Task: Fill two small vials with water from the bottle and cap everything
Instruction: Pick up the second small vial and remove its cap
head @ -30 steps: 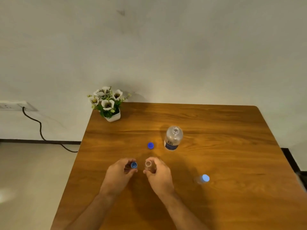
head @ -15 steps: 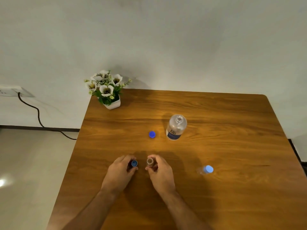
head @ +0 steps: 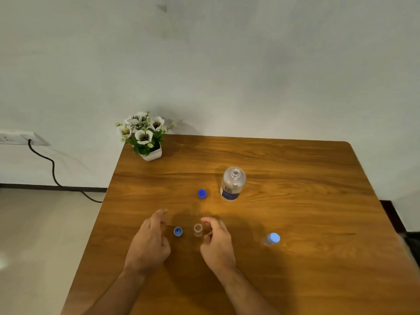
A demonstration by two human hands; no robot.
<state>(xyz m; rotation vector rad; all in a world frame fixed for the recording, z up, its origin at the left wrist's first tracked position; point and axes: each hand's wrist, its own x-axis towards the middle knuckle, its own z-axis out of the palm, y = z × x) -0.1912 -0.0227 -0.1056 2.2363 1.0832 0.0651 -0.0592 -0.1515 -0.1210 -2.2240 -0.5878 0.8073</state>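
The open vial (head: 198, 229) stands uncapped between our loosely open, empty left hand (head: 148, 242) and right hand (head: 217, 243), its cap (head: 178, 231) just left, a capped vial (head: 270, 239) well right; beyond, the bottle (head: 232, 184) and bottle cap (head: 202, 193) apart, fill seemingly pending.

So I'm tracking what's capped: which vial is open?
The vial between the hands; its cap lies beside it. The right-hand vial wears its cap.
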